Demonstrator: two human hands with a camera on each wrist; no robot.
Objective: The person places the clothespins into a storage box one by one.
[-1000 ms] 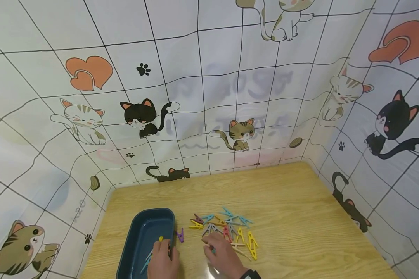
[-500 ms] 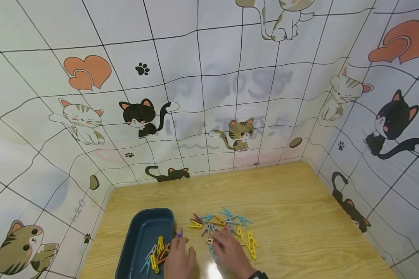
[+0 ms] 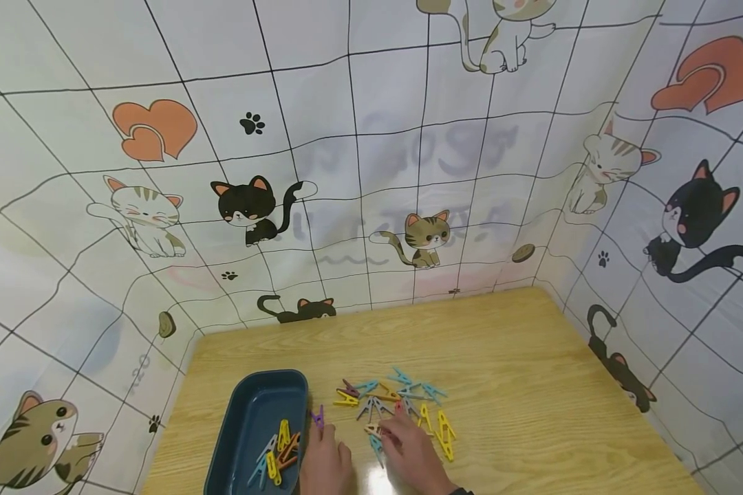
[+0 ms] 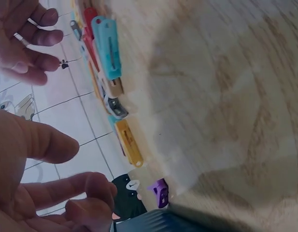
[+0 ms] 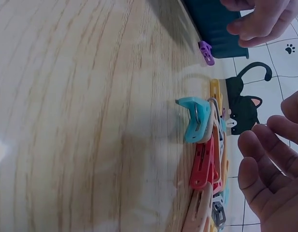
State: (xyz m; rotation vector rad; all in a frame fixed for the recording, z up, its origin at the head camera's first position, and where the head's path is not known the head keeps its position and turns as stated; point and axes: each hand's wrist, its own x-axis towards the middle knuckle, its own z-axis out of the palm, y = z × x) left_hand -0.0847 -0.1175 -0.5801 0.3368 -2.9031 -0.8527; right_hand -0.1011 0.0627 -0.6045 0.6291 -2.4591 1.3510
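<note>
Several plastic clothespins lie in a loose group on the wooden table, among them a teal clothespin point(image 3: 375, 447), a beige clothespin point(image 3: 373, 430), a red clothespin point(image 5: 203, 162) and a yellow clothespin point(image 3: 446, 434). A purple clothespin point(image 3: 318, 416) lies apart, beside the blue tray point(image 3: 235, 405). My left hand point(image 3: 326, 462) is just right of the tray, near the purple clothespin; its fingers are loosely bent and hold nothing in the left wrist view. Over the near side of the group hovers my right hand point(image 3: 413, 450), fingers loose and spread, gripping nothing; it hides some clothespins beneath.
Inside the tray are several clothespins, including yellow point(image 3: 284, 434) and orange point(image 3: 291, 448) ones. The table point(image 3: 532, 385) extends to the right. A cat-printed sheet point(image 3: 371, 172) surrounds its back and sides.
My left hand has left the tray and moved right to beside the purple clothespin, uncovering the clothespins in the tray. My right hand has shifted slightly right, and the teal clothespin now shows.
</note>
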